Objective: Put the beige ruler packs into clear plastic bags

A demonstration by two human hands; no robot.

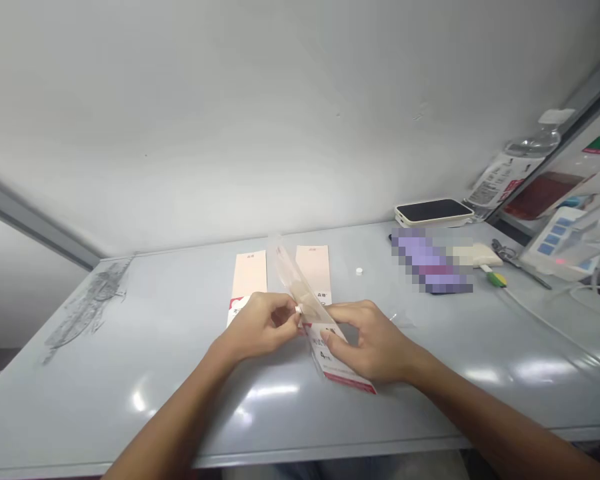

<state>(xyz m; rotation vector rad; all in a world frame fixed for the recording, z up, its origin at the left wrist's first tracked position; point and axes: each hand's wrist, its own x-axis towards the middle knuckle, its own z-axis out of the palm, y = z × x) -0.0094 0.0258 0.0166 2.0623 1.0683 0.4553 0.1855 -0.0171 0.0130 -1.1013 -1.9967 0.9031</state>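
Observation:
Between the thumb and forefinger of my left hand [260,325] is a small white piece [299,309], too small to identify, held against the edge of a clear plastic bag [289,268]. My right hand [373,341] grips that bag from the right, thumb on top. A white and red printed card [343,369] shows in its lower part; the bag lies slanted, its far end raised. Behind my hands, a pale pink printed card [250,270] and a second similar card [313,263] lie on the table, their near ends partly hidden.
Right of the cards sits a small white round piece [359,271]. Farther right are a phone [435,212], a blurred purple packet [425,257], scissors [523,263], a white cable [545,310] and a leaning plastic bottle [513,167]. A wall [260,133] closes the table's back.

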